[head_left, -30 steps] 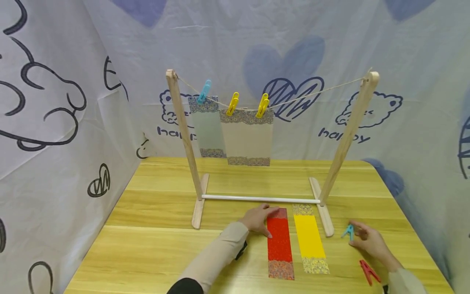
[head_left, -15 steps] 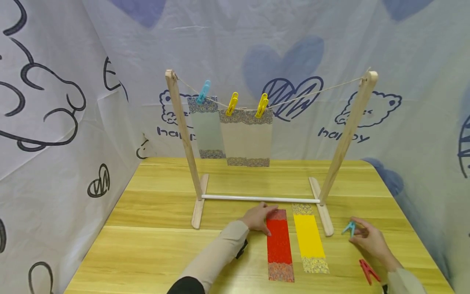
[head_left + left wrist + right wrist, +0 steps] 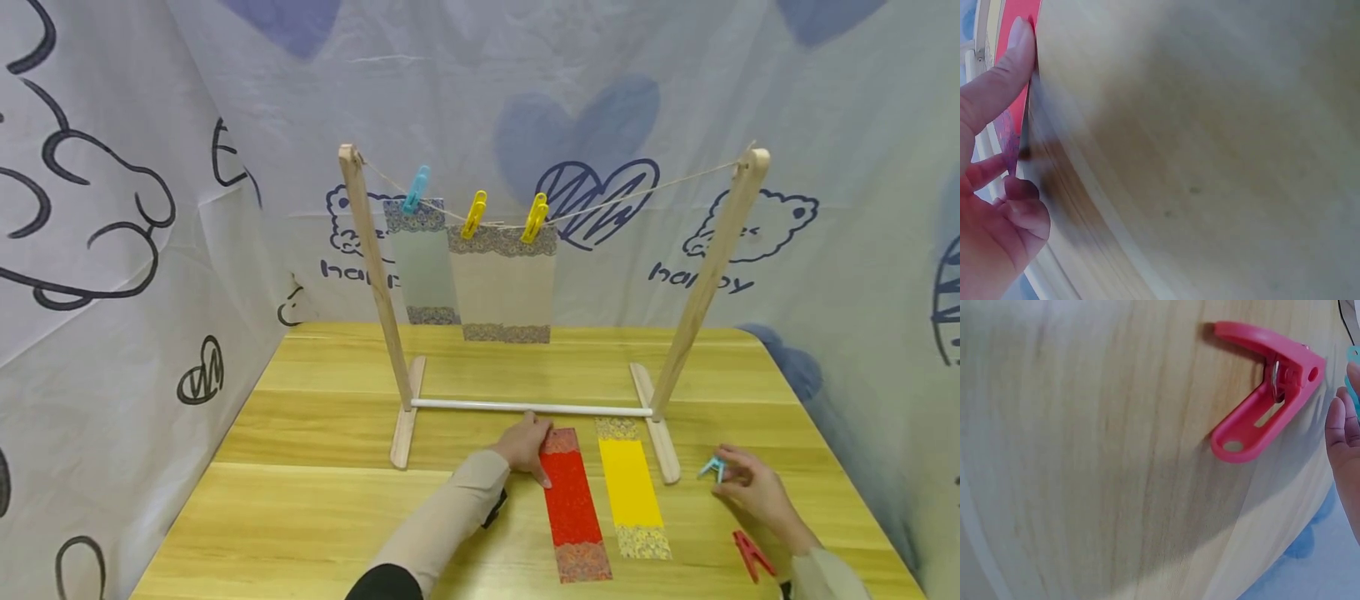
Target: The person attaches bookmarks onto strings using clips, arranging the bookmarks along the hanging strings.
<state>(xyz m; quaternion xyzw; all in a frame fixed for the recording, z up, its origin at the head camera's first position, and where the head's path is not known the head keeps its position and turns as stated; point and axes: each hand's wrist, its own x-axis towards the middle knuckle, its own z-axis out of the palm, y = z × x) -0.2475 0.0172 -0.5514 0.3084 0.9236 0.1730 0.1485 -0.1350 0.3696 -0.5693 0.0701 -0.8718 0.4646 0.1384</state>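
Note:
A red strip with patterned ends (image 3: 572, 500) lies on the table, slightly slanted. My left hand (image 3: 525, 446) holds it at its upper left edge; in the left wrist view the thumb (image 3: 1013, 53) lies along the red face and the fingers curl near its patterned end. At the right, my right hand (image 3: 753, 487) pinches a light blue clothespin (image 3: 712, 468) between thumb and fingers. Below that hand a red clothespin (image 3: 752, 556) lies on the table, large in the right wrist view. Beside the red strip lies a yellow strip with patterned ends (image 3: 632, 485).
Behind the strips stands a wooden rack with a left post (image 3: 377, 283), a right post (image 3: 708, 287), a white crossbar (image 3: 525, 407) and a string. Pale strips (image 3: 504, 287) hang there from yellow clothespins (image 3: 535, 218) and a blue clothespin (image 3: 416, 190).
The red strip has turned, its top shifting left with my left hand and its bottom end swinging right and nearer. The blue clothespin has tilted slightly in my right hand.

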